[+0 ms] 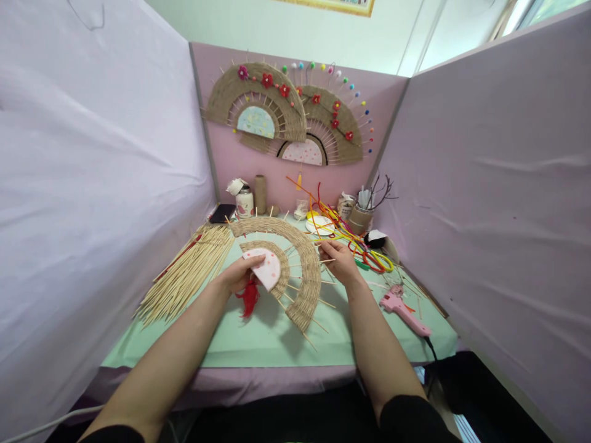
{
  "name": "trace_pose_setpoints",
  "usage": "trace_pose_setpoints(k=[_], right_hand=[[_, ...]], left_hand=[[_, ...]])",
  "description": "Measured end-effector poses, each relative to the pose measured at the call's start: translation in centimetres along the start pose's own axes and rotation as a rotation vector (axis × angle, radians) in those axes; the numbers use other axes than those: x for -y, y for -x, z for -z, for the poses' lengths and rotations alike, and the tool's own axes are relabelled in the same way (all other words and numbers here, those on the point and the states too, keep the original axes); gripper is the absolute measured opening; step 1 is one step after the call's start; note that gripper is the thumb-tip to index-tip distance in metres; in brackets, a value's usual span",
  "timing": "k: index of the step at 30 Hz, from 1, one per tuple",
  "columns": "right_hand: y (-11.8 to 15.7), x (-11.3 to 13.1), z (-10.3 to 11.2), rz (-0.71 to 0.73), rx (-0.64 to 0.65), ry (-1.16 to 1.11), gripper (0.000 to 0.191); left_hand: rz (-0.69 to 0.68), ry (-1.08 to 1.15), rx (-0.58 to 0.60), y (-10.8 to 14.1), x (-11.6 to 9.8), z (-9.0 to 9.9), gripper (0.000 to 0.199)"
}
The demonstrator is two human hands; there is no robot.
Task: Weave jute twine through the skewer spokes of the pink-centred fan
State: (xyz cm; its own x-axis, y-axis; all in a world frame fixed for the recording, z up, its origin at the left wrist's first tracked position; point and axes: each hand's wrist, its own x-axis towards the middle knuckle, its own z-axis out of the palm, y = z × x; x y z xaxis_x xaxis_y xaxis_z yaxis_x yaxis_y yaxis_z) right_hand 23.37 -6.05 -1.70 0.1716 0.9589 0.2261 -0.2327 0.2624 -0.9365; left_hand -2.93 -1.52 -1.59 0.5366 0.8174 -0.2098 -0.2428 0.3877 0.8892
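Note:
A half-round woven fan (310,271) of twine and thin sticks is held up over the table, tilted with its straight side down to the lower right. My left hand (241,272) grips it at the white half-circle centre (266,268) with pink spots, thumb on top. Below that hand hangs a red tassel (249,298). My right hand (339,259) is at the fan's outer right edge, its fingers pinched close to the stick ends and a yellow pipe cleaner. What exactly lies between those fingertips is too small to make out.
A bundle of thin sticks (184,277) lies at left beside a black phone (223,213). Coloured pipe cleaners (364,246) and a white plate (320,225) are at back right. A pink glue gun (404,311) rests at right. Two finished fans (258,80) hang on the back panel.

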Motion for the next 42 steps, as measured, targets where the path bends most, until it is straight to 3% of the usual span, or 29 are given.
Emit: trace_pose_setpoints(k=[10, 19, 26, 38, 42], right_hand=[[-0.2, -0.5, 0.2, -0.009, -0.045, -0.007, 0.050], [-0.1, -0.6, 0.6, 0.319, -0.307, 0.405, 0.045], [0.4, -0.1, 0.2, 0.434, -0.347, 0.509, 0.039], [0.2, -0.5, 0.1, 0.405, -0.258, 0.281, 0.038], [0.2, -0.6, -0.2, 0.317, -0.134, 0.296, 0.043]], left_hand=[[-0.159, 0.028, -0.103, -0.3, -0.2, -0.6, 0.022], [-0.274, 0.026, -0.124, -0.5, 0.2, -0.8, 0.024], [-0.380, 0.090, -0.213, -0.9, 0.0, -0.8, 0.028], [-0.374, 0.195, -0.242, -0.6, -0.2, -0.8, 0.031], [-0.382, 0.209, -0.254, -0.5, -0.3, -1.0, 0.029]])
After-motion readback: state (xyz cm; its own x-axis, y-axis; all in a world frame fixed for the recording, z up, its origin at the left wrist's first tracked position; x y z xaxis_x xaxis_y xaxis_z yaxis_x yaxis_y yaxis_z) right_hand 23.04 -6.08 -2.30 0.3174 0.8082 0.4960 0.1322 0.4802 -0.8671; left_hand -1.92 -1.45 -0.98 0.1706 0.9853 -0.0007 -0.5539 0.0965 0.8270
